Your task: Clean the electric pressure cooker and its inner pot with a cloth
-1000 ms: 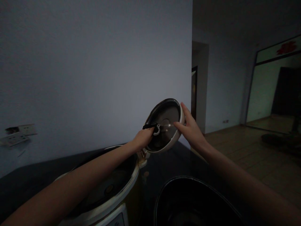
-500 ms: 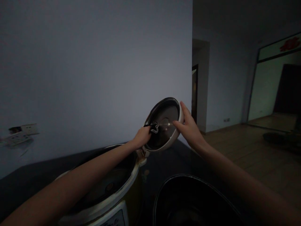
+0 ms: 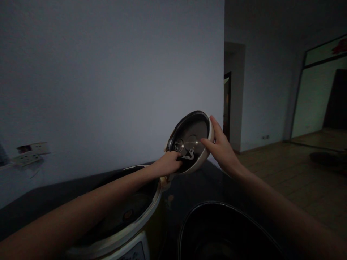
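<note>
A round rice cooker lid is tilted up, its dark metal inside facing me. My right hand grips its pale rim on the right, thumb on the inner side and fingers behind. In my left hand is a bunched dark cloth with a white pattern, pressed against the lower inside of the lid. Below my left forearm stands the open rice cooker, with a round spot at the bottom of its dark interior. Whether the lid is joined to the cooker is hard to make out.
A black inner pot stands right of the cooker on a dark glossy tabletop. Behind is a pale wall with sockets at the left. A wooden floor and a glass partition are at the right.
My left hand has slid the cloth down and to the right across the lid's inside, uncovering a round fitting. My right hand keeps its hold. The view has shifted slightly left.
</note>
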### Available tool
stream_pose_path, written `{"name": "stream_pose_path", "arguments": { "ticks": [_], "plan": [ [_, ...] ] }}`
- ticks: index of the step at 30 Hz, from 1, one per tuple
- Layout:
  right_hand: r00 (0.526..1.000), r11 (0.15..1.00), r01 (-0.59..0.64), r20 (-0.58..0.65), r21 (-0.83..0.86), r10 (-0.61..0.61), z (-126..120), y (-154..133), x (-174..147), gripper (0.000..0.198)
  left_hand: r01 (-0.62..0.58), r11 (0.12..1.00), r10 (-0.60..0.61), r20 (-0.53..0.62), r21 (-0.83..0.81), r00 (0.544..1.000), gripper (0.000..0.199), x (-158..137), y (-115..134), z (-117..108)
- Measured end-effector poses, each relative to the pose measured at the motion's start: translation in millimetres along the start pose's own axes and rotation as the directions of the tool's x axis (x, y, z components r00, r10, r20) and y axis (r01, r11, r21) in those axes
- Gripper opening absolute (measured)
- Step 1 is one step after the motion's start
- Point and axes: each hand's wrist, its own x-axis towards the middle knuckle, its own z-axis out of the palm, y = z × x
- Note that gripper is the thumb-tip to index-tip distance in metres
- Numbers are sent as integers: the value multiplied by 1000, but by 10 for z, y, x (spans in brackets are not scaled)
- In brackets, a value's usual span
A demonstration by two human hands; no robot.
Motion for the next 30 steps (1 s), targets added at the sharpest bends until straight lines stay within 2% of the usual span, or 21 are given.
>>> {"name": "stream_pose_path", "arguments": {
  "ticks": [5,10,14,20,23,26,30],
  "plan": [
    [1000,1000,4,-3,-4,-4,15,9,5,87,-6,1000,6,12,-15,1000,41,-60,71,36],
    [1000,1000,-4,-7,-5,4,10,5,12,89,39,999,-38,-10,16,999,46,88,-74,159],
    [1000,1000,-10,6,-21,10,-2,11,16,90,46,999,-45,-40,24,998,43,170,-139,168],
    [1000,1000,27,1,-2,-27,10,70,23,85,-102,992,101,-23,-74,995,36,-50,71,84],
    [999,999,30,-12,16,-30,16,70,26,81,-187,948,179,-54,-258,982,37,-121,187,63],
    [1000,1000,22,-18,17,-21,14,58,24,73,-240,870,207,-123,-431,971,43,-56,248,90],
    [999,999,27,-25,18,-26,12,78,19,70,-325,861,262,-207,-391,943,57,220,322,142]
  ]
}}
